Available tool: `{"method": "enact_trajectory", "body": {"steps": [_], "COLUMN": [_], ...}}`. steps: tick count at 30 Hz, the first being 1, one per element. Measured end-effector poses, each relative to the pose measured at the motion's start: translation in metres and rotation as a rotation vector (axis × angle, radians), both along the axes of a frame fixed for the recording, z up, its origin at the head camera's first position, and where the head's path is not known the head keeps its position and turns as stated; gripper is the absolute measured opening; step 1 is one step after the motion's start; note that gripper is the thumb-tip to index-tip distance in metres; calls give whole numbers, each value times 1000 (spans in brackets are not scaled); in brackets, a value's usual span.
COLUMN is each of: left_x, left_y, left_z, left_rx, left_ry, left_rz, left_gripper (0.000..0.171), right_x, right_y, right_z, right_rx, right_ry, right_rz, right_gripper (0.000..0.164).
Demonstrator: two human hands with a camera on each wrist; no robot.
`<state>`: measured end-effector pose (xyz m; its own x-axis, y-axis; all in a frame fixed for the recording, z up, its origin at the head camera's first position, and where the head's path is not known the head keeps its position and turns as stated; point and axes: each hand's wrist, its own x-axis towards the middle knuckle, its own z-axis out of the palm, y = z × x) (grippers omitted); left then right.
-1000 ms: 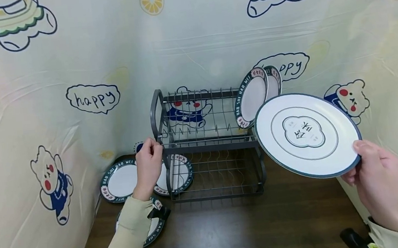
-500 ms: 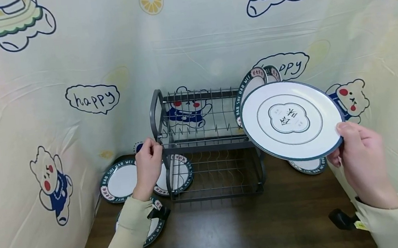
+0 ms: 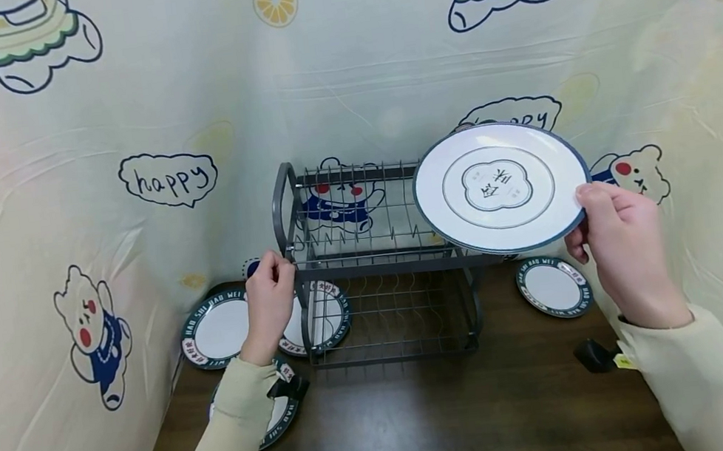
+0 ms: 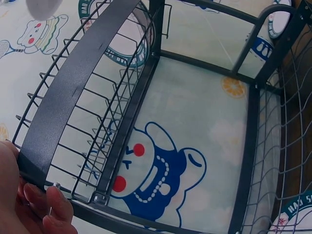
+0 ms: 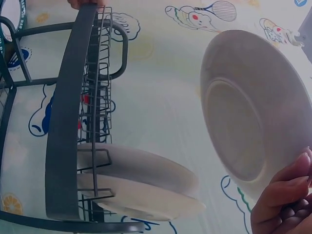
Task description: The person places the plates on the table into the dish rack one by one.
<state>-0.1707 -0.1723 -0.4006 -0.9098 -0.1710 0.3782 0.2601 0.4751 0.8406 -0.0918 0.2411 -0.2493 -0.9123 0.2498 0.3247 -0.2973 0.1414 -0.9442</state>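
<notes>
A white plate (image 3: 501, 187) with a thin blue rim and a printed centre is pinched at its right edge by my right hand (image 3: 628, 251). It hangs over the right end of a dark grey two-tier dish rack (image 3: 380, 270), apart from it in the right wrist view. Two plates (image 5: 141, 195) stand on edge in the upper tier, mostly hidden behind the held plate in the head view. My left hand (image 3: 270, 303) grips the rack's left side, fingers (image 4: 58, 204) curled at the frame corner in the left wrist view.
Several green-rimmed plates lie on the brown table at the left, including one plate (image 3: 216, 331) beside the rack. A smaller plate (image 3: 554, 287) lies right of the rack. A cartoon-print cloth (image 3: 344, 71) hangs behind and at both sides.
My right hand has carried the plate left and upward, toward the rack's upper tier. The small plate at the right has come into sight. My left hand has stayed put.
</notes>
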Motion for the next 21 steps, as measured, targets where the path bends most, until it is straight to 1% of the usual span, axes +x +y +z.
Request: {"method": "enact_trajectory", "body": {"steps": [4,7,11,17,21], "left_x": [-1,-1,-2,-2,-1], "left_y": [0,0,0,0,0], "left_z": [-1,-2,-2,-2,-1], "left_rx": [6,7,5,4,8], "left_ry": [2,5,7,6,1], "left_rz": [-3,-4,-4,2,0], "left_gripper": [20,20,20,20,20], "right_x": [-8,-13,-20,-32,-40], "right_y": [-4,-7,-11,-20,-24], "right_z": [4,8,13,17,17], "right_rx": [0,23,67,175,268], "right_ry": [19,15,8,7,32], "right_rz": [55,70,66,-2,-67], "right_gripper": [33,33,34,39,42]}}
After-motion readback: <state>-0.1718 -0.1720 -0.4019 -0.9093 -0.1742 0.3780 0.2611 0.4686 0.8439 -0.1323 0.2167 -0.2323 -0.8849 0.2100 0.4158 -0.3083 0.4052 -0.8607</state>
